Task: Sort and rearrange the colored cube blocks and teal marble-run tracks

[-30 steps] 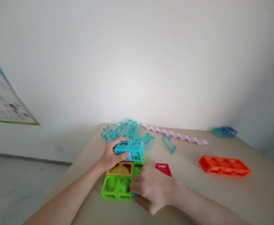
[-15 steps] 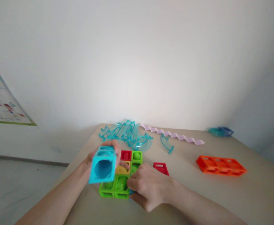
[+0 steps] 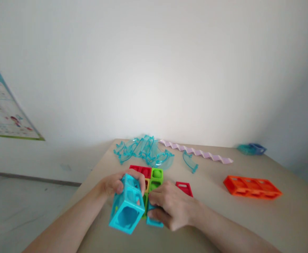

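My left hand [image 3: 117, 181] is wrapped round a long light-blue block [image 3: 129, 200], its hollow square end tilted down toward me. Beneath it on the table lie joined blocks: red ones [image 3: 145, 172] at the back, green ones [image 3: 157, 173] to their right, and a yellow one [image 3: 147, 185] partly hidden. My right hand [image 3: 169, 203] pinches a second light-blue block [image 3: 154, 222] at the near right side of the joined blocks. The fingers cover much of that block. A separate red piece [image 3: 185, 188] lies just beyond my right hand.
A heap of clear teal curved pieces [image 3: 146, 151] sits at the back of the table [image 3: 212, 218]. One more teal piece [image 3: 190, 161], a lilac zigzag strip [image 3: 196, 151], an orange block row [image 3: 252, 187] and a dark blue piece [image 3: 257, 149] lie to the right.
My left hand has moved right and turned the long light-blue block, which now covers more of the green blocks. More of the second light-blue block shows under my right hand.
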A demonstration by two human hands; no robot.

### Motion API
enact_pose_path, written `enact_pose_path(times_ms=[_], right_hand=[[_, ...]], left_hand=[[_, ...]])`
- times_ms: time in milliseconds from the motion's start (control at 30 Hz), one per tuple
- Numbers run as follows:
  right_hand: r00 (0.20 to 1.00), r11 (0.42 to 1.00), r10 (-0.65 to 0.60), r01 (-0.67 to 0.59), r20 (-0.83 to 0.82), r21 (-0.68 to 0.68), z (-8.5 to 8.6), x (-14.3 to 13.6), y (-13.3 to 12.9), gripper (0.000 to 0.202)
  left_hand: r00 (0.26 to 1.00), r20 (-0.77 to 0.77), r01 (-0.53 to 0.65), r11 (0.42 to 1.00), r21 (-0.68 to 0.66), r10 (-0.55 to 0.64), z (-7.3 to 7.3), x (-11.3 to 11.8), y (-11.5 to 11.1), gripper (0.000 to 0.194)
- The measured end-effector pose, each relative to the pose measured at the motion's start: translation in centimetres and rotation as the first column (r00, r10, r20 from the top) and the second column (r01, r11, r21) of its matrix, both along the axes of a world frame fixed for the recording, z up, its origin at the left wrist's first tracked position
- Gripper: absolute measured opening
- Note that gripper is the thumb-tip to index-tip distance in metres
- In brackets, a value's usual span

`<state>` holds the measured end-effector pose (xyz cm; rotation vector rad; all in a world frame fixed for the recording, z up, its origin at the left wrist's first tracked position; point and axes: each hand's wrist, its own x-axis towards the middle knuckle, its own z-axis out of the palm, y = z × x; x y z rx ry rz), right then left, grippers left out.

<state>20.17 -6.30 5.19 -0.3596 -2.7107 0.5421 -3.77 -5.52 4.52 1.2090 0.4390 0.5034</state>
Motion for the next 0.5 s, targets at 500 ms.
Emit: enact_pose_path(times_ms=[500], right_hand=[[0.606,0.522,-0.67,-0.024,-0.428,-0.852,-0.5,-0.6,2.5,0.044]], left_hand=[[0.782,0.347,-0.52,0.849,-0.097,0.518,0.0,1.3,0.9,0.043]])
